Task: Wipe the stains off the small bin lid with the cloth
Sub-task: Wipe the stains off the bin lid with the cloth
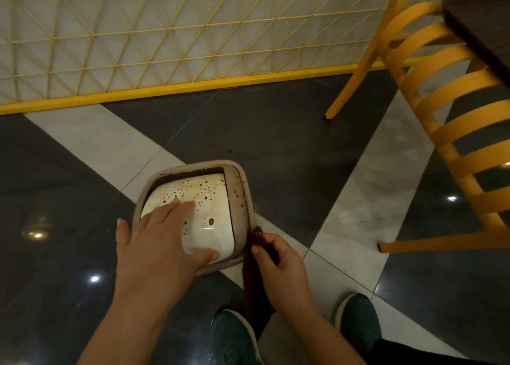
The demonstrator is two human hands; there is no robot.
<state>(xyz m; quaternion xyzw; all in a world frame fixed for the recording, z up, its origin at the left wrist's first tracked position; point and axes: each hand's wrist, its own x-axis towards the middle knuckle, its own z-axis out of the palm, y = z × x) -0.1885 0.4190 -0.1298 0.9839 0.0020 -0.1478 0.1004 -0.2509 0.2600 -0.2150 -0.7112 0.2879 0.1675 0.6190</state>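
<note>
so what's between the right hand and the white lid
In the head view, the brown cloth that the right hand pinches, then the bin's beige rim, before the white lid.

Bare forearms, green shoes

We see our left hand (162, 243) and right hand (281, 271) bare, no sleeves on the forearms; green sneakers (234, 337) with pale soles, dark trouser leg (414, 353) at the lower right.
</note>
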